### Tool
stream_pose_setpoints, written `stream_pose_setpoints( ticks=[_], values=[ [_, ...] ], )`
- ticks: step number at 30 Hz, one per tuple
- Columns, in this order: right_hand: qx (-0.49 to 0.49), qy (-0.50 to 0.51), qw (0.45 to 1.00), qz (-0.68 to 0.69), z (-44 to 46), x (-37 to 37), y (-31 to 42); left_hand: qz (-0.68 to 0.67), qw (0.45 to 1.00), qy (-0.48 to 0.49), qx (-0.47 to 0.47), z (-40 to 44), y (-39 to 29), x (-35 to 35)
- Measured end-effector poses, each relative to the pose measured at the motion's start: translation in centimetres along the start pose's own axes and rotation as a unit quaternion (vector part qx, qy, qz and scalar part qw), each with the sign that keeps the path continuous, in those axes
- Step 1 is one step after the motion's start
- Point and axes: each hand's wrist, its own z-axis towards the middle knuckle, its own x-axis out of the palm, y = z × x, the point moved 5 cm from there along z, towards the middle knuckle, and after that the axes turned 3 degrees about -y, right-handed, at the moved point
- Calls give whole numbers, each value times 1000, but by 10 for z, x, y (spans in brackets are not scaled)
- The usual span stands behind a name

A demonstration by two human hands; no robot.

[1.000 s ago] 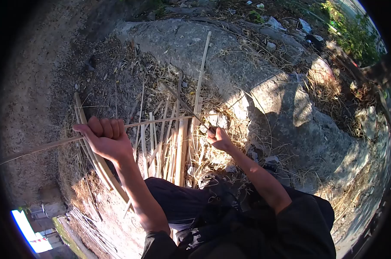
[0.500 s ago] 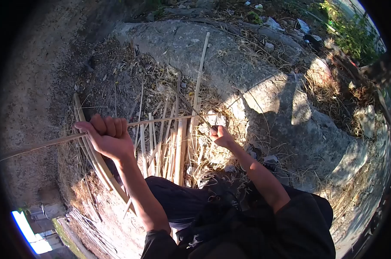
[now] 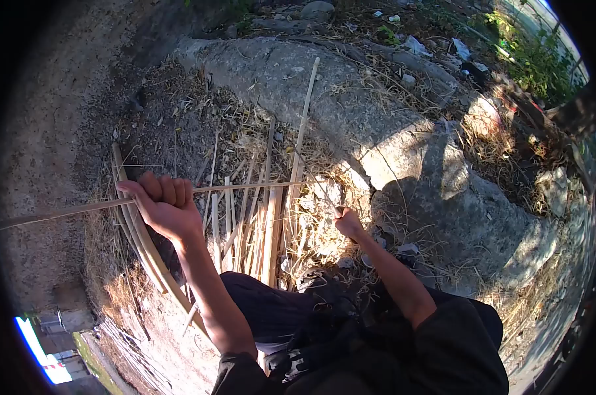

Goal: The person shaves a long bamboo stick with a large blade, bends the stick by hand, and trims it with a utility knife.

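Observation:
My left hand (image 3: 163, 205) is closed around a long thin wooden strip (image 3: 68, 212), which stretches from the far left to the middle of the view. Lower and to the right, my right hand (image 3: 348, 222) grips the handle of a thin knife (image 3: 318, 184), its blade pointing up and to the left past the strip's right end. Whether blade and strip touch is hard to tell. Below the strip, several pale split sticks (image 3: 272, 237) lie side by side on the ground. One longer stick (image 3: 306, 108) leans up onto the rock.
A large grey rock (image 3: 258, 72) spans the middle and right. Curved strips (image 3: 143, 247) lie under my left forearm. Dry straw (image 3: 331, 240) surrounds the sticks, and litter (image 3: 416, 46) lies at the top. Green plants (image 3: 541, 59) grow at the upper right.
My right hand has moved down and to the right with the knife, and the blade is farther right along the strip. My left hand has shifted very slightly, keeping its hold.

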Motion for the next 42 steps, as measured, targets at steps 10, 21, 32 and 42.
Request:
stream_pose_setpoints(
  ticks=[10, 21, 32, 42],
  values=[
    [-86, -34, 994, -66, -3, 8, -29, 13, 1000, 18, -2, 1, 2, 1],
    [-23, -24, 999, -34, -40, -7, -30, 34, 998, 42, 13, 2, 1, 2],
    [59, -19, 997, -47, -57, -19, -38, 8, 999, 34, -6, 8, 3, -2],
    [80, -50, 994, -59, -74, -17, -20, -3, 999, 35, -14, 5, 3, -2]
  ],
)
